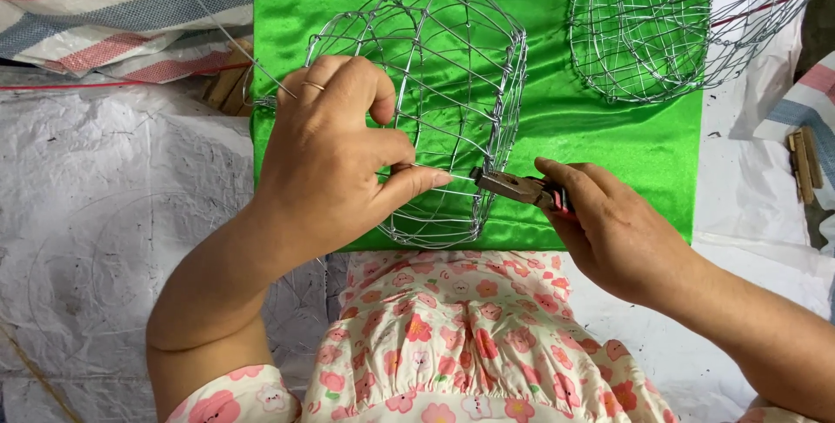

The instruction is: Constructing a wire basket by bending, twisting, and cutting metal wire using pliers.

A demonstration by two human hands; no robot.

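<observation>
A dome-shaped wire cage (452,49) lies on a bright green cloth (600,127) in front of me. My left hand (335,153) rests against its left side and pinches a thin loose wire (261,71) that runs up and away to the left; a ring shows on one finger. My right hand (609,223) grips red-handled pliers (517,186), whose jaws bite the cage's lower right edge, next to my left fingertips.
A second wire cage (644,27) lies at the top right, partly on the green cloth. White plastic sheeting (113,206) covers the surface around. A striped woven sack (113,6) sits top left, small wooden pieces (228,84) beside it.
</observation>
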